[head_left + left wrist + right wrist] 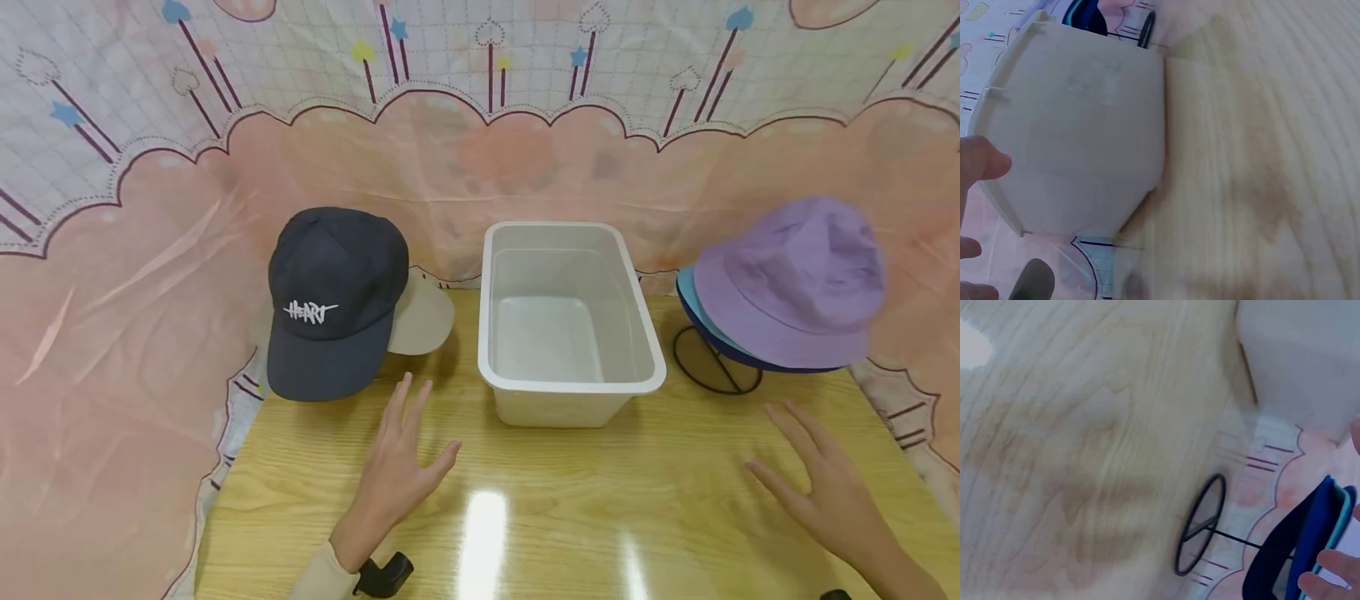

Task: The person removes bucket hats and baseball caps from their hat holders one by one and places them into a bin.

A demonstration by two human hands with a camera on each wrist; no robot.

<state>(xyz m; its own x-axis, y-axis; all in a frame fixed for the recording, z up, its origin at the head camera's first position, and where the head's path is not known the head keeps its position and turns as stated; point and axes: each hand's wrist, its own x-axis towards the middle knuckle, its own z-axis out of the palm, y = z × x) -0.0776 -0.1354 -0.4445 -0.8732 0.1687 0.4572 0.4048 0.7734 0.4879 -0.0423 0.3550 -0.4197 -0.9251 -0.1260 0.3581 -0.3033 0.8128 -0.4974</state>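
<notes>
My left hand (397, 471) hovers over the table with fingers spread, touching nothing. Just beyond it, at the left, sits a dark baseball cap (337, 275) with white "HEART" lettering, and a beige cap (425, 317) shows partly from behind it. Over the right side my right hand (832, 496) is held out, fingers extended and holding nothing. Ahead of that hand, a purple bucket hat (795, 275) lies on top of a light blue hat (687, 287) and a navy hat (1316, 531), stacked on a black wire stand (716, 362). The hats mostly hide the stand's upper part.
Between the caps and the bucket hats stands a white plastic bin (570, 387), its open top facing up. All of it rests on a wood-grain table (555, 500). A pink patterned cloth (450, 167) hangs behind and along both sides.
</notes>
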